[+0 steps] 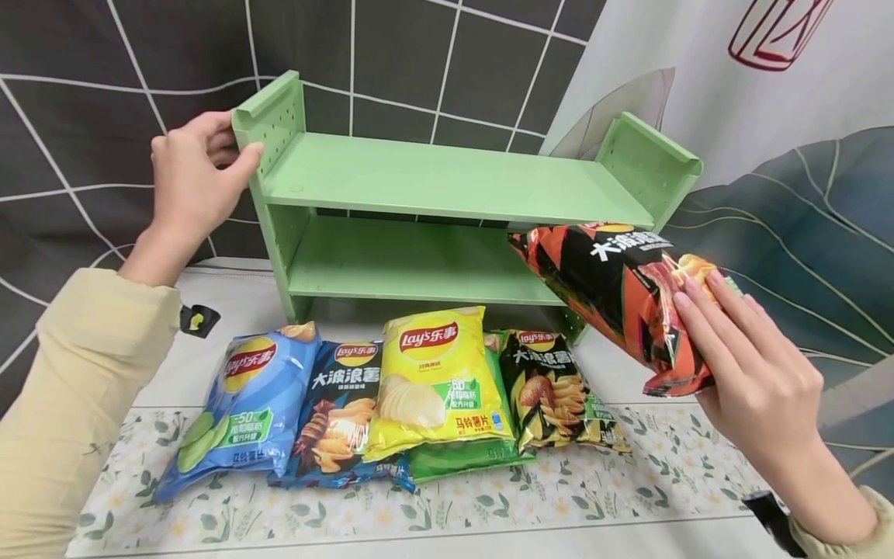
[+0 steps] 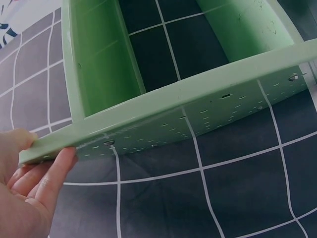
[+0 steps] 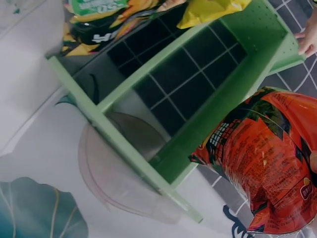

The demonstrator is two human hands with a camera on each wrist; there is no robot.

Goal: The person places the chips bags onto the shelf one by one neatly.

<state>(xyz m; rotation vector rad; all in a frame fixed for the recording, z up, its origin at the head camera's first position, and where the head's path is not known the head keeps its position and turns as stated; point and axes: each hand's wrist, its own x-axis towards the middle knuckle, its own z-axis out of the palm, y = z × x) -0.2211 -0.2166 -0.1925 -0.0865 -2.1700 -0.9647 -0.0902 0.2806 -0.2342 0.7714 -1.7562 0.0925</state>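
Note:
My left hand (image 1: 199, 175) grips the upper left side panel of a green shelf rack (image 1: 433, 177), thumb inside and fingers outside; the left wrist view shows this hold on the panel (image 2: 163, 114). At the right, my right hand (image 1: 764, 380) holds a black and red bag of chips (image 1: 608, 283) in the air, before the rack's right end. Its fingers lie over the bag's front. In the right wrist view the bag's red back (image 3: 262, 158) shows, with most of the hand out of sight. Both visible shelf boards carry nothing.
Before the rack lie a blue chip bag (image 1: 244, 396), a dark blue one (image 1: 342, 411), a yellow one (image 1: 433, 380) over a green one (image 1: 468, 460), and a black one (image 1: 559, 388). They rest partly on a floral strip (image 1: 293, 516). Dark checked cloth (image 1: 419, 62) hangs behind.

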